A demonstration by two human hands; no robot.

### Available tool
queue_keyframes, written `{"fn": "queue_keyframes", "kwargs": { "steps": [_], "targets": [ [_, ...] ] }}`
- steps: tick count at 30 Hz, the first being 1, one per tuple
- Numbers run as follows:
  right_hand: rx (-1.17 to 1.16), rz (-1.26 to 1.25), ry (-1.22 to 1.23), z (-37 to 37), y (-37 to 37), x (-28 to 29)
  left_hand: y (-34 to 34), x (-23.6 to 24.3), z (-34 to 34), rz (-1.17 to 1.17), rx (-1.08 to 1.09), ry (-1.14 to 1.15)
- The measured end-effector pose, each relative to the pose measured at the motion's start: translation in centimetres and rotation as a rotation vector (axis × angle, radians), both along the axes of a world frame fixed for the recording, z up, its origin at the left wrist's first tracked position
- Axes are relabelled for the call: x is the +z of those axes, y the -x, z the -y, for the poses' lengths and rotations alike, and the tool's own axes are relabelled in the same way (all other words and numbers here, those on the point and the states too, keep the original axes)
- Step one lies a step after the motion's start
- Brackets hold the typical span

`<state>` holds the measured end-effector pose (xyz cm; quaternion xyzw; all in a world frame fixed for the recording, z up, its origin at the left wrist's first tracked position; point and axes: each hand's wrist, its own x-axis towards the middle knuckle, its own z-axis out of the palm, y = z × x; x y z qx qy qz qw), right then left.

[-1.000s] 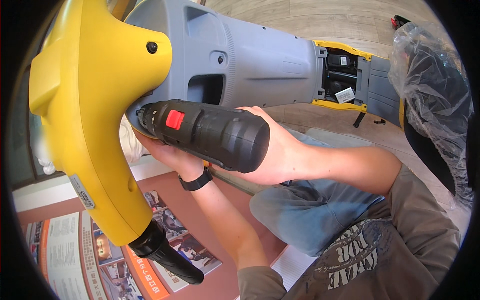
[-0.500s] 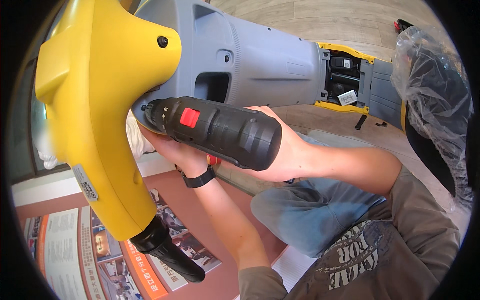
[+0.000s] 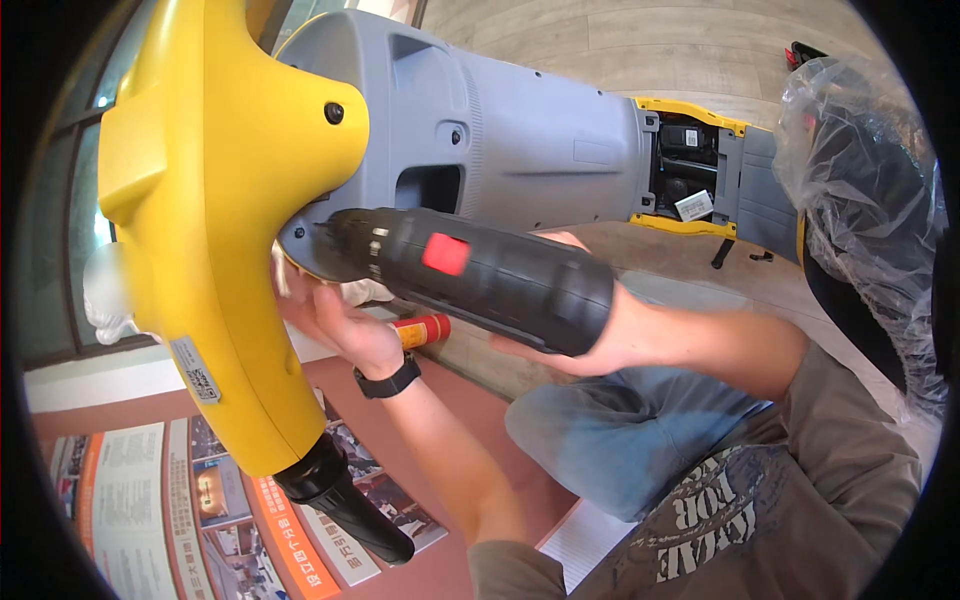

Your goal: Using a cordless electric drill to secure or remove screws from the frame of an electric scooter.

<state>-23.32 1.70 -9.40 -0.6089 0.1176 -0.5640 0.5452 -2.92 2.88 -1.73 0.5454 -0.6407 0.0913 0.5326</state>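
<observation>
I judge the black power screwdriver, nose at nine o'clock against the grey scooter panel, dense and rigid, so my right hand wraps its rear while my left hand cups spread beneath its nose.

Black wristband, olive printed shirt, jeans

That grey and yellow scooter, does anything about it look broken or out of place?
Toward the rear of the scooter, an open compartment shows bare inner parts. The seat is wrapped in clear plastic. No breakage shows.
</observation>
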Motion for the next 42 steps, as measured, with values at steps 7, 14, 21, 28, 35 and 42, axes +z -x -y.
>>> {"fn": "queue_keyframes", "kwargs": {
  "steps": [7,14,21,28,35,42],
  "targets": [
    [-0.023,-0.121,0.083,-3.0,5.4,-6.2,2.1,1.9,1.2,0.257,0.556,0.004],
    [-0.010,-0.291,-0.047,-6.5,9.9,-11.1,2.6,3.2,1.5,0.325,0.657,-0.123],
    [0.064,-0.426,-0.069,-7.3,12.1,-12.0,3.6,2.3,1.8,0.253,0.695,-0.028],
    [0.010,-0.321,0.002,-6.3,13.3,-11.8,10.3,-3.0,-5.2,-0.874,-0.083,0.074],
    [0.202,-0.528,-0.231,-7.0,14.5,-11.1,14.6,-6.3,-8.0,-1.480,-0.359,-0.081],
    [0.207,-0.500,-0.125,-8.2,15.2,-9.3,17.1,-5.5,-10.3,-1.733,-0.507,-0.176]
  ]
}}
